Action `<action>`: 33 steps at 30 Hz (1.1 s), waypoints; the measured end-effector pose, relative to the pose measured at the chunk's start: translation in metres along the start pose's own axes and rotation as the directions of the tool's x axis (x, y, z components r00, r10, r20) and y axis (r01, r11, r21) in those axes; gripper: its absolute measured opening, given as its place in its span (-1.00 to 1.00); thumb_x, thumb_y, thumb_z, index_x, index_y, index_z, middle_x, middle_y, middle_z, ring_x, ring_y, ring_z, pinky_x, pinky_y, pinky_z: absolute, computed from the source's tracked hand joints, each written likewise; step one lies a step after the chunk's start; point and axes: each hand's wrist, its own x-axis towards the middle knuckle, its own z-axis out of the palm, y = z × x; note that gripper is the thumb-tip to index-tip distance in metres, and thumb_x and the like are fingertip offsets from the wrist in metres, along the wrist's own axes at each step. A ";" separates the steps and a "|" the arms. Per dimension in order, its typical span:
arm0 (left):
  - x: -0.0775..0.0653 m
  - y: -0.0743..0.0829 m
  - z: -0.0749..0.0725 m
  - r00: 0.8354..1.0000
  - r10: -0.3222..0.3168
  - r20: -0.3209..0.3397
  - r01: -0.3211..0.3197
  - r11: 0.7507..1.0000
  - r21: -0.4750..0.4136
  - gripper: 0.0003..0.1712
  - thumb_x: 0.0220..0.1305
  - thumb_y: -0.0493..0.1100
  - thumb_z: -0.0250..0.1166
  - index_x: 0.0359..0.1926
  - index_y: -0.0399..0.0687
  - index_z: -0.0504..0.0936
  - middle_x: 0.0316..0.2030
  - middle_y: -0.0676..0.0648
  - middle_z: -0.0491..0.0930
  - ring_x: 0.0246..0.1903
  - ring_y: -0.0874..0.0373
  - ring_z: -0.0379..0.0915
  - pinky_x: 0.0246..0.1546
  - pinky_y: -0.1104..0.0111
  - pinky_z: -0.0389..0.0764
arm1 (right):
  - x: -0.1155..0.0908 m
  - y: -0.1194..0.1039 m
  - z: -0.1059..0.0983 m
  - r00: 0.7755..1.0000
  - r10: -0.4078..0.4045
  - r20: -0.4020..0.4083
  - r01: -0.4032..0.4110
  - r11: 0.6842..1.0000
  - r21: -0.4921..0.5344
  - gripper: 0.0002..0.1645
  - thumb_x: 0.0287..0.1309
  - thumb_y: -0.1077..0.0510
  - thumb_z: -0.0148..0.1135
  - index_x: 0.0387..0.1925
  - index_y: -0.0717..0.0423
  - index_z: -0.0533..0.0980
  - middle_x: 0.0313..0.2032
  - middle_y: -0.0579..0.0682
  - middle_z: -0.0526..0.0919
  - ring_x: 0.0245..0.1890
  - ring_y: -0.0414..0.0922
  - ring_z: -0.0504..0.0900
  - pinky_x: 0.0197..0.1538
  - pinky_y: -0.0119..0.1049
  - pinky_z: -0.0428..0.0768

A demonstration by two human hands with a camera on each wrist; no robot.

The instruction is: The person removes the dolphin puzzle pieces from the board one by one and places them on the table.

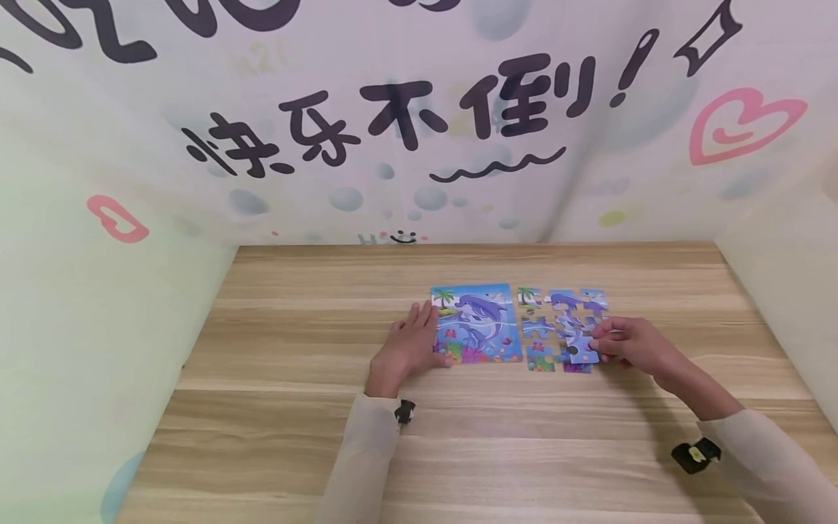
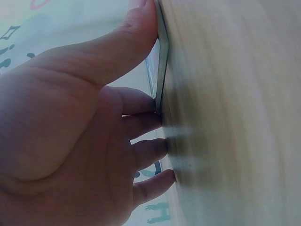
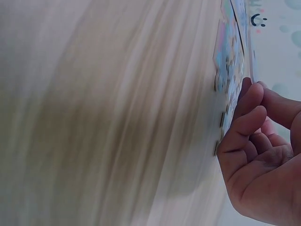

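Note:
A dolphin picture board (image 1: 483, 324) lies flat on the wooden table. My left hand (image 1: 407, 348) rests at its left side with fairly straight fingers. In the left wrist view, the thumb touches the board's thin edge (image 2: 162, 70) and several fingertips meet the tabletop. Right of the board are loose jigsaw pieces (image 1: 538, 327) in a matching dolphin design, grouped closely with gaps between some. Above the lower right of this group, my right hand (image 1: 631, 346) pinches a blue jigsaw piece (image 1: 581, 352) between thumb and finger. The right wrist view shows this piece only as a thin edge.
The wooden table (image 1: 281, 422) extends around the board and pieces. Behind it hangs a white printed backdrop (image 1: 393, 204) with large black characters, and pale walls (image 1: 78, 327) flank both sides. Each forearm wears a dark wrist strap (image 1: 695, 455).

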 end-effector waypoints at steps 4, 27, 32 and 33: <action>0.000 0.000 -0.001 1.000 -0.004 0.004 0.004 1.000 -0.001 0.19 0.22 0.20 0.35 0.58 -0.12 -0.18 0.59 -0.08 -0.28 0.57 -0.01 -0.42 0.51 -0.02 -0.09 | -0.003 0.005 -0.005 1.000 0.024 -0.005 -0.024 0.999 -0.022 -0.63 0.33 0.05 0.26 -0.07 0.29 0.48 -0.43 -0.10 0.68 -0.42 -0.21 0.57 -0.38 -0.29 0.52; 0.000 0.000 0.000 1.000 0.000 0.010 0.000 1.000 0.002 0.18 0.23 0.21 0.35 0.58 -0.12 -0.18 0.59 -0.08 -0.28 0.57 -0.01 -0.43 0.51 -0.03 -0.10 | -0.015 0.031 -0.023 0.997 0.072 -0.038 -0.075 0.995 -0.069 -0.60 0.33 0.06 0.26 -0.02 0.33 0.50 -0.38 -0.13 0.67 -0.44 -0.26 0.53 -0.42 -0.35 0.49; 0.001 0.000 0.000 1.000 -0.003 0.010 0.002 1.000 0.005 0.19 0.23 0.21 0.34 0.58 -0.12 -0.18 0.59 -0.08 -0.28 0.57 -0.01 -0.43 0.51 -0.03 -0.09 | -0.016 0.033 -0.024 0.998 0.047 -0.044 -0.050 0.995 -0.086 -0.64 0.33 0.10 0.25 -0.04 0.34 0.50 -0.37 -0.10 0.68 -0.46 -0.27 0.53 -0.44 -0.36 0.48; 0.001 0.000 0.000 1.000 -0.003 0.011 0.003 1.000 0.004 0.19 0.23 0.21 0.34 0.58 -0.12 -0.18 0.59 -0.08 -0.28 0.57 -0.01 -0.43 0.51 -0.03 -0.09 | -0.016 0.034 -0.024 0.998 0.045 -0.046 -0.050 0.994 -0.096 -0.64 0.33 0.10 0.25 -0.04 0.33 0.50 -0.36 -0.09 0.68 -0.46 -0.27 0.53 -0.44 -0.36 0.48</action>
